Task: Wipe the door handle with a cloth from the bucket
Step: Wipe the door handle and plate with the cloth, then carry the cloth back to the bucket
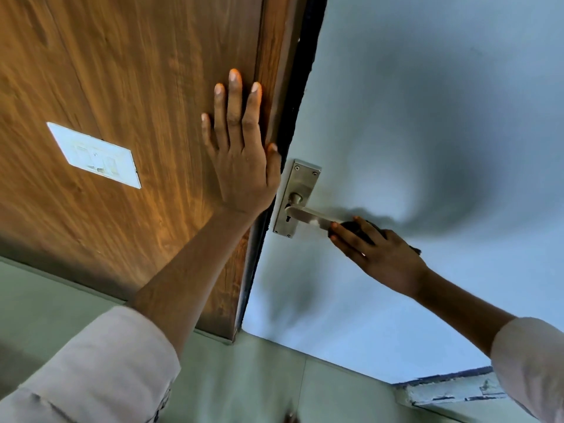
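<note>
A metal lever door handle (308, 215) on a steel backplate (300, 184) is mounted on a pale blue-grey door (427, 117). My right hand (378, 254) grips the free end of the lever through a dark cloth (363, 232), most of which is hidden under my fingers. My left hand (241, 154) lies flat, fingers spread, against the wooden panel (122, 71) just left of the door's edge. No bucket is in view.
A white switch plate (94, 155) is set in the wooden panel to the left. Pale green floor tiles (259, 377) run along the bottom. A chipped white ledge (451, 389) sits at the lower right near my right sleeve.
</note>
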